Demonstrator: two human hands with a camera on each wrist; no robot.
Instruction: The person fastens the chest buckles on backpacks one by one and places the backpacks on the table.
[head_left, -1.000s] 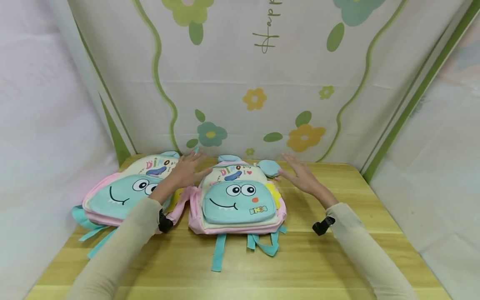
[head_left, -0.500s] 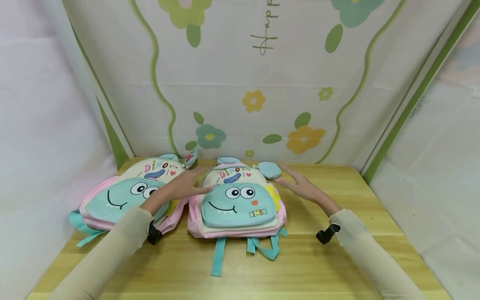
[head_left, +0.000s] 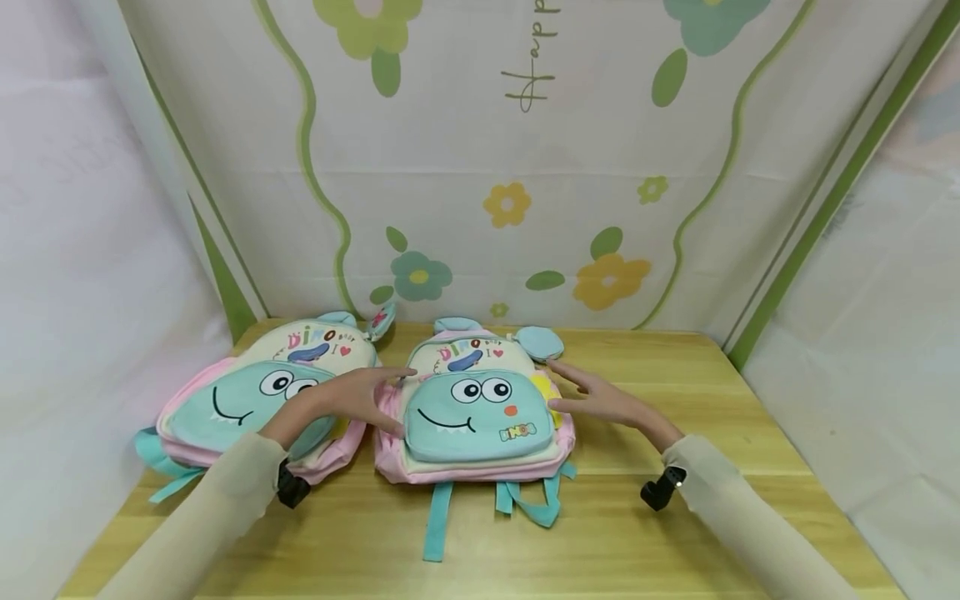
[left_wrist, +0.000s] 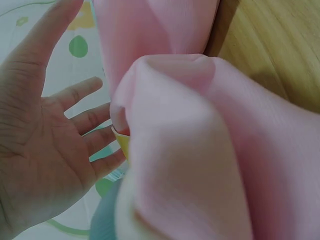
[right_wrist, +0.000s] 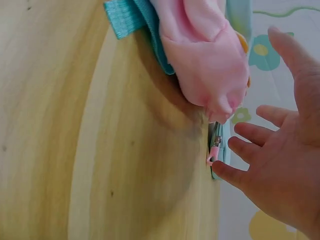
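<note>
One smiling aqua-and-pink bag (head_left: pixel 477 417) lies on the counter (head_left: pixel 540 567), a twin (head_left: pixel 243 400) at nine o'clock; left grip (head_left: pixel 354 397) near nine, right grip (head_left: pixel 603 401) near three, both with fingers outstretched, holding nothing.

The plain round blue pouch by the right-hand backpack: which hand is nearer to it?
The right. In the head view, the right hand is just below the pouch, close to it; the left hand is across the backpack from it, farther away.

Central backpack (head_left: pixel 477 412), seemingly matt cloth
</note>
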